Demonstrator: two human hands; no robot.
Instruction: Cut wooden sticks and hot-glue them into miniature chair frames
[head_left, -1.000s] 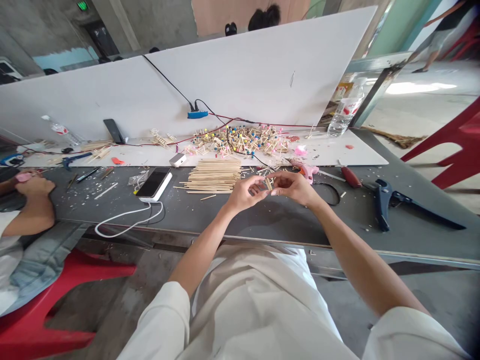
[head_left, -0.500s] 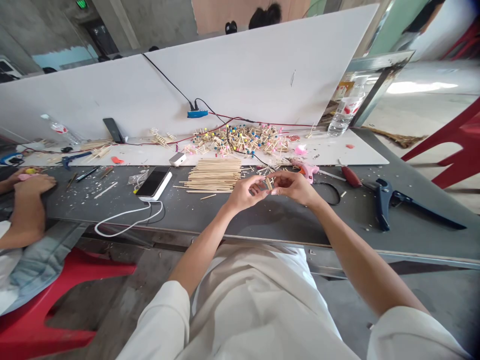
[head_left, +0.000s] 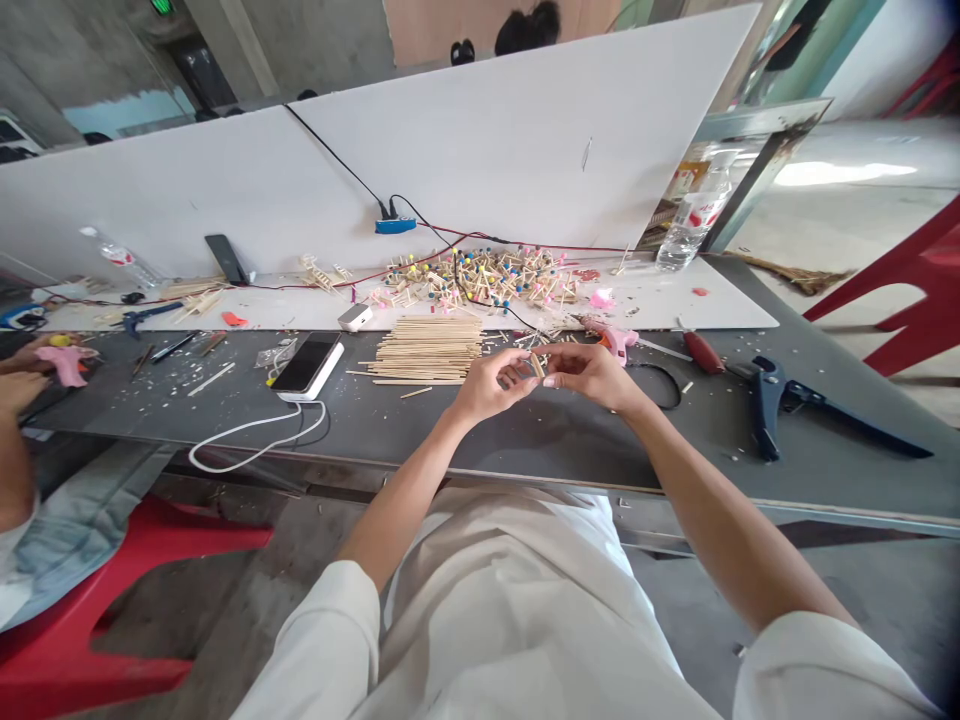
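Observation:
Small pieces of wooden stick [head_left: 538, 366] are pinched between my two hands above the dark table; their exact shape is partly hidden by the fingers. My left hand [head_left: 495, 385] is closed on them from the left, and my right hand [head_left: 583, 372] grips from the right with thumb and forefinger. Just left of my hands lies a stack of long thin wooden sticks [head_left: 427, 350]. Behind them spreads a heap of short sticks with coloured balls [head_left: 487, 278]. A pink glue gun [head_left: 616, 340] rests beyond my right hand.
A blue-handled cutter [head_left: 769, 405] and a red-handled tool [head_left: 703, 352] lie right. To the left is a phone on a white power bank [head_left: 307, 368] with a looped cable. A water bottle [head_left: 694, 220] stands back right. A co-worker's hand [head_left: 22, 385] is near a pink glue gun [head_left: 66, 362] far left.
My hands stay nearly in place, with the right fingers shifted slightly. The co-worker at far left has moved their hands left, and a pink glue gun now shows there.

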